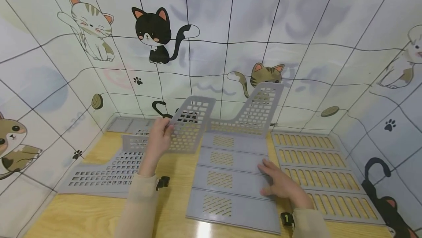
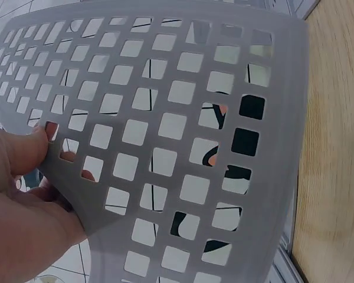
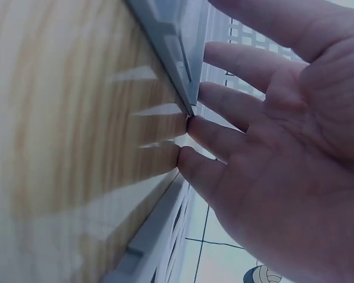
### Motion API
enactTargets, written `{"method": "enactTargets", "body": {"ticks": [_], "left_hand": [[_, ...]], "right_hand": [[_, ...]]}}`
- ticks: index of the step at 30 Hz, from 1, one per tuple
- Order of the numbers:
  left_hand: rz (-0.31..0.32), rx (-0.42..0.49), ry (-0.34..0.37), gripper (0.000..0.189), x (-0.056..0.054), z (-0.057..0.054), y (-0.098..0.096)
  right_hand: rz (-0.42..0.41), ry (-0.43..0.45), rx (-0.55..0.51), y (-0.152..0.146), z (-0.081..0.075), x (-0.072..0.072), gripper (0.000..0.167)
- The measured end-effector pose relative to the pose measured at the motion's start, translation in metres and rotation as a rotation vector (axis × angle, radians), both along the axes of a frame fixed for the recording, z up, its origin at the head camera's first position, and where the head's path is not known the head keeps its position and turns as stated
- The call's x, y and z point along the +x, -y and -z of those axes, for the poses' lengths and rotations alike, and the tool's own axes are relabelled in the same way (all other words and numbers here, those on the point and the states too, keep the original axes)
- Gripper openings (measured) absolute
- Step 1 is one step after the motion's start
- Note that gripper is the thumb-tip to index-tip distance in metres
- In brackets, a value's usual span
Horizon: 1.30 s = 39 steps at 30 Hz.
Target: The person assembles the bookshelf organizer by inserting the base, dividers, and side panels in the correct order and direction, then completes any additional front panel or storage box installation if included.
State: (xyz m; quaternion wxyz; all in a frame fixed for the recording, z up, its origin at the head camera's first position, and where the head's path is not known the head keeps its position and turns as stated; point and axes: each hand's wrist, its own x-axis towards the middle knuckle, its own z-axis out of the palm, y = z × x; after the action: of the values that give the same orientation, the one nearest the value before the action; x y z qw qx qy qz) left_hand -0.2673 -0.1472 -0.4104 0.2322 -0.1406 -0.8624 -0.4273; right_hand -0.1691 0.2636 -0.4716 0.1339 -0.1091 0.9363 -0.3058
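My left hand [image 1: 159, 137] grips a thin grey perforated panel [image 1: 188, 131] by its slanted edge and holds it up at a tilt. In the left wrist view the thumb lies on the near face and fingertips show through the square holes. My right hand [image 1: 280, 183] has its fingers spread at the right edge of a flat grey base panel [image 1: 244, 183], which has patches of slanted slots. The right wrist view has its fingertips right at that panel's edge and the wooden tabletop. Another perforated panel [image 1: 258, 117] with a stepped outline stands upright at the base panel's far end.
A similar perforated panel [image 1: 102, 175] lies at the left, with another grey piece [image 1: 122, 125] behind it. On the right lies a grey panel with long slots [image 1: 311, 153]. Cat-printed walls [image 1: 211, 58] enclose the wooden table [image 1: 168, 201] at the back and sides.
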Motion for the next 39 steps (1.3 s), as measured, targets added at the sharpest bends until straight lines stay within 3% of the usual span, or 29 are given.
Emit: {"method": "enactTargets", "body": {"ticks": [6,18,31,39], "left_hand": [[0.013,0.057,-0.025,0.010,0.001,0.002,-0.005],[0.038,0.071,-0.064,0.011,-0.004,0.013,-0.012],[0.027,0.132,0.033,0.013,-0.006,0.017,-0.011],[0.013,0.161,0.105,0.014,-0.015,0.023,-0.007]], "right_hand": [[0.042,0.013,0.036,0.004,-0.004,0.003,0.101],[-0.002,0.008,0.102,0.003,-0.005,0.005,0.097],[-0.003,0.015,0.099,0.002,-0.005,0.007,0.095],[0.001,0.019,0.098,0.001,-0.006,0.005,0.095]]}}
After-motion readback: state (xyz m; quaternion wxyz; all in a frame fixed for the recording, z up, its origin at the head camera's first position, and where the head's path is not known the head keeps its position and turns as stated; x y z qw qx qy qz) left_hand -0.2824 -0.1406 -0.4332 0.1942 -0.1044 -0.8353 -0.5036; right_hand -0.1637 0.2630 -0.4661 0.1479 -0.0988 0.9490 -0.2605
